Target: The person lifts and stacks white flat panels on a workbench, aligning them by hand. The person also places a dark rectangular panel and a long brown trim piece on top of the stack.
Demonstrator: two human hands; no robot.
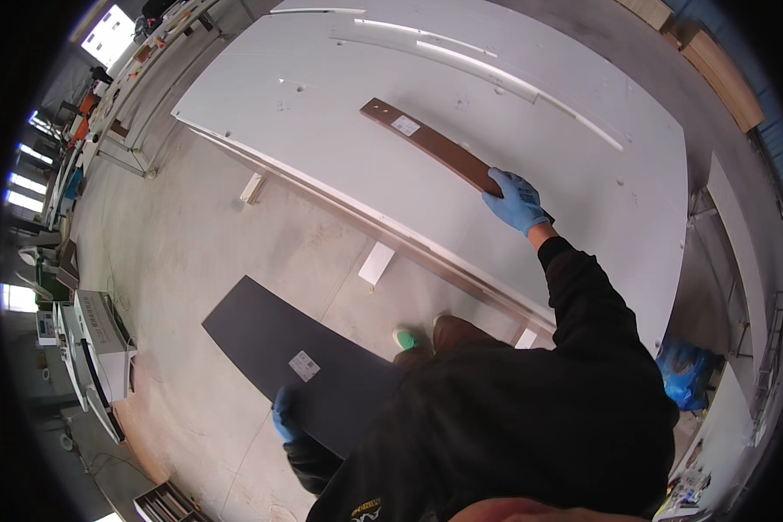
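Note:
My left hand [284, 416], in a blue glove, grips the lower edge of a wide dark grey panel [274, 335]. The panel hangs at my left side above the floor, with a white label on its face; its near end is hidden behind my body. My right arm reaches out over a large white table [304, 122]. There my right hand [518, 202], also gloved in blue, is closed round the near end of a long narrow brown board [448, 148]. That board carries a white label and two small holes near its far end.
Long white strips [478, 65] lie along the table's far side. White blocks [376, 264] stick out below its near edge. A workbench [148, 65] with clutter stands far left, and cardboard boxes [724, 74] far right. A blue plastic bag [683, 374] sits at right.

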